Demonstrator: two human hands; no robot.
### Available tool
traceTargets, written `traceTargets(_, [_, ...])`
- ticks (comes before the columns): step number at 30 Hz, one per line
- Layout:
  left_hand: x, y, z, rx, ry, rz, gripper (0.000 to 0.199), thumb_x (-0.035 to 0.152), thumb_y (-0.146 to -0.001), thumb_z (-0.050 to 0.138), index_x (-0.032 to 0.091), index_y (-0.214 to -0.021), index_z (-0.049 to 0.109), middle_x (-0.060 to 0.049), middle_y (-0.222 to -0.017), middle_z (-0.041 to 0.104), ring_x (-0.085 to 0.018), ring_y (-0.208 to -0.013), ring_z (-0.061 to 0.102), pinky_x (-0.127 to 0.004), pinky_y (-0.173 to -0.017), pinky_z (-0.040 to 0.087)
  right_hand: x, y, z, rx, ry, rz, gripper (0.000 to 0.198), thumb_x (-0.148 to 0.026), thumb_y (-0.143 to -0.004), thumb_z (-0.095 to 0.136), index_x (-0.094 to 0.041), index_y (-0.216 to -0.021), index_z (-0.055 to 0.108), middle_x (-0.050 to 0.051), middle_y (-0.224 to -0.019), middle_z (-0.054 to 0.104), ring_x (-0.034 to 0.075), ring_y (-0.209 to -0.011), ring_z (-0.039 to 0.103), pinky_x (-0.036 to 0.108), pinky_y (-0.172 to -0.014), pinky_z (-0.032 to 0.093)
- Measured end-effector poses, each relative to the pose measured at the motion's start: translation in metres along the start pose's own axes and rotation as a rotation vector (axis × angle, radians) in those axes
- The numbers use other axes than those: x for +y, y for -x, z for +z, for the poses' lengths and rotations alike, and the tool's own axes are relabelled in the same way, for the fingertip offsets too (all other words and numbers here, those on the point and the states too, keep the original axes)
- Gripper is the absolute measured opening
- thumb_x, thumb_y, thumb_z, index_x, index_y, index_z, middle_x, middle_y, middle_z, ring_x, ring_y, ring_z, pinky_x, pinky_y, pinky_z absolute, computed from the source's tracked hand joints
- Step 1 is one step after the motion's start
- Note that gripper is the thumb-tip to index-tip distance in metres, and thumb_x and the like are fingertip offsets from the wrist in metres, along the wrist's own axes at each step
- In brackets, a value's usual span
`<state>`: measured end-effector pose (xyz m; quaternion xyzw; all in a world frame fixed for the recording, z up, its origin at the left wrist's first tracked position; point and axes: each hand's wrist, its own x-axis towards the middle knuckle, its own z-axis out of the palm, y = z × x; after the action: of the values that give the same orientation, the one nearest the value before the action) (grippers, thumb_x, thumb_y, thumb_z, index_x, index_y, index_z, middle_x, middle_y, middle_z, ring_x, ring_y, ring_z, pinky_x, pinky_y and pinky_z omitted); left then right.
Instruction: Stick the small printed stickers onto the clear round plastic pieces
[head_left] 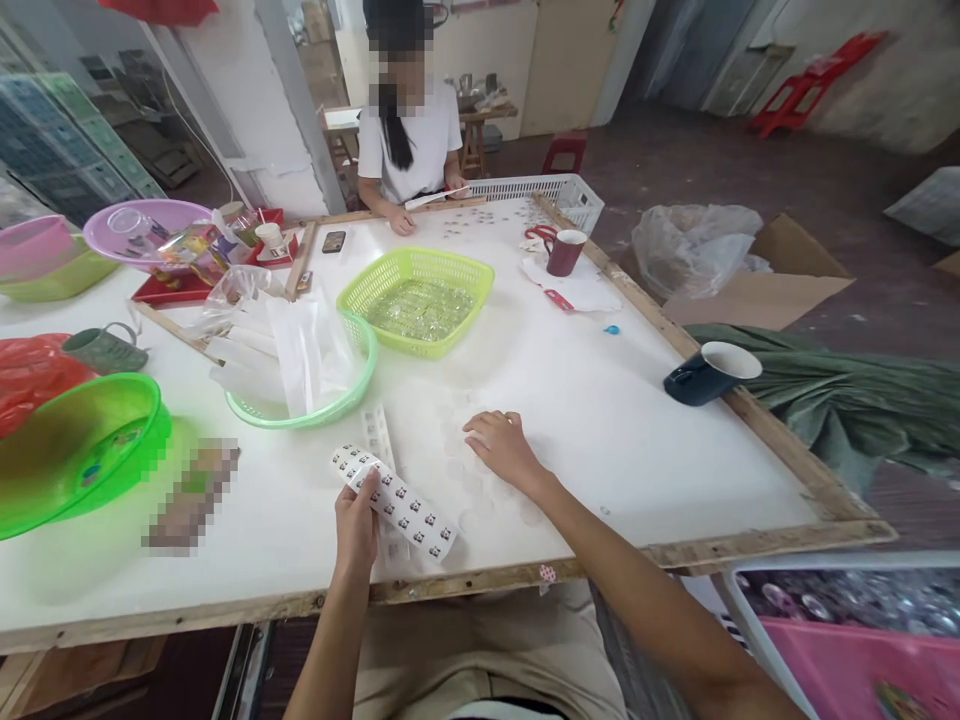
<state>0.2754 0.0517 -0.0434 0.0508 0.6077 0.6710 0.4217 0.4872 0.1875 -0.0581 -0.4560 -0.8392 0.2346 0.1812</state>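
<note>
Over table (645,480), white sheet (396,508) (pandas (403,523), perhaps).

A broad stretch of white tabletop (637,470), across which a hand could be passed, is left to the right of the right hand (504,448); it is bounded by the wooden edging (787,440), beside which a navy mug (694,382) is met. Straight ahead, a low reach is stopped by the yellow-green basket (442,345). Ahead of the left hand (356,525), the way is blocked by the sticker sheet (401,507) it holds and, farther on, by the heaped mint-green basket (319,418). Leftward, a gap is left before a pixelated flat item (193,498) and the bright green basin (45,508). Toward the far right, passage is narrowed by a maroon mug (564,255).
</note>
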Motion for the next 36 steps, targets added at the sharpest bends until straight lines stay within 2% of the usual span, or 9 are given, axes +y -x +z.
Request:
traceTargets(5, [0.000, -0.001, 0.000, -0.003, -0.004, 0.005, 0.040, 0.029, -0.053, 0.087, 0.012, -0.084, 0.069, -0.002, -0.073, 0.070, -0.014, -0.066, 0.062, -0.023, -0.060, 0.050, 0.020, -0.034, -0.001, 0.105, 0.037, 0.069, 0.027, -0.023, -0.092, 0.051, -0.023, -0.115, 0.064, 0.008, -0.134, 0.060, 0.025, -0.123, 0.049, 0.044, -0.101, 0.029])
traceTargets(8, [0.001, 0.001, 0.000, 0.005, -0.012, 0.011, 0.039, 0.030, -0.053, 0.087, 0.011, -0.083, 0.069, -0.002, -0.072, 0.070, -0.014, -0.065, 0.063, -0.023, -0.058, 0.050, 0.030, -0.054, 0.002, 0.104, 0.042, 0.066, 0.025, -0.021, -0.090, 0.053, -0.022, -0.112, 0.065, 0.008, -0.139, 0.057, 0.025, -0.127, 0.046, 0.046, -0.104, 0.024])
traceTargets(13, [0.002, 0.002, 0.003, 0.011, -0.017, 0.023, 0.041, 0.030, -0.053, 0.087, 0.010, -0.083, 0.068, -0.002, -0.073, 0.070, -0.013, -0.064, 0.063, -0.023, -0.058, 0.051, 0.036, -0.061, 0.001, 0.104, 0.031, 0.077, 0.023, -0.020, -0.093, 0.045, -0.021, -0.093, 0.068, 0.008, -0.112, 0.071, 0.022, -0.109, 0.057, 0.044, -0.103, 0.021])
traceTargets(18, [0.000, -0.002, 0.002, 0.012, -0.014, 0.028, 0.036, 0.028, -0.053, 0.087, 0.011, -0.079, 0.068, -0.002, -0.069, 0.070, -0.013, -0.061, 0.063, -0.022, -0.055, 0.051, 0.043, -0.059, -0.007, 0.097, -0.043, 0.208, 0.025, -0.025, -0.093, 0.046, -0.018, -0.111, 0.063, 0.005, -0.087, 0.072, 0.019, -0.093, 0.060, 0.040, -0.094, 0.028])
traceTargets(20, [-0.001, -0.003, 0.002, 0.016, -0.011, 0.037, 0.033, 0.027, -0.054, 0.087, 0.011, -0.077, 0.068, -0.001, -0.068, 0.069, -0.013, -0.061, 0.063, -0.022, -0.055, 0.051, 0.049, -0.059, -0.011, 0.100, -0.060, 0.251, 0.030, -0.026, -0.091, 0.051, -0.017, -0.117, 0.060, 0.005, -0.089, 0.070, 0.020, -0.095, 0.059, 0.040, -0.094, 0.029])
traceTargets(22, [-0.001, -0.004, 0.002, 0.023, -0.006, 0.049, 0.031, 0.025, -0.055, 0.086, 0.012, -0.076, 0.068, -0.001, -0.068, 0.070, -0.013, -0.062, 0.063, -0.021, -0.055, 0.051, 0.055, -0.058, -0.014, 0.116, -0.065, 0.276, 0.033, -0.028, -0.089, 0.053, -0.018, -0.120, 0.059, 0.008, -0.100, 0.068, 0.022, -0.102, 0.058, 0.042, -0.096, 0.029])
traceTargets(27, [0.000, -0.003, 0.003, 0.044, 0.009, 0.078, 0.027, 0.020, -0.058, 0.085, 0.012, -0.080, 0.070, -0.001, -0.073, 0.071, -0.011, -0.066, 0.063, -0.019, -0.058, 0.051, 0.071, -0.027, -0.022, 0.128, -0.124, 0.256, 0.026, -0.031, -0.090, 0.054, -0.023, -0.113, 0.063, 0.008, -0.119, 0.060, 0.021, -0.112, 0.055, 0.041, -0.103, 0.030])
traceTargets(32, [-0.001, -0.003, 0.004, 0.069, 0.022, 0.115, 0.025, 0.021, -0.059, 0.085, 0.013, -0.078, 0.070, -0.001, -0.074, 0.071, -0.011, -0.068, 0.063, -0.019, -0.059, 0.050, 0.085, 0.039, -0.033, 0.132, -0.175, 0.238, 0.028, -0.031, -0.089, 0.056, -0.023, -0.115, 0.063, 0.006, -0.115, 0.058, 0.018, -0.098, 0.059, 0.036, -0.096, 0.042])
traceTargets(36, [-0.001, -0.006, 0.003, 0.063, 0.004, 0.134, 0.030, 0.025, -0.057, 0.087, 0.013, -0.080, 0.071, 0.000, -0.075, 0.071, -0.011, -0.070, 0.063, -0.019, -0.061, 0.049, 0.086, 0.084, -0.035, 0.093, -0.164, 0.200, 0.026, -0.028, -0.083, 0.064, -0.023, -0.108, 0.067, 0.006, -0.107, 0.059, 0.022, -0.101, 0.056, 0.038, -0.095, 0.043])
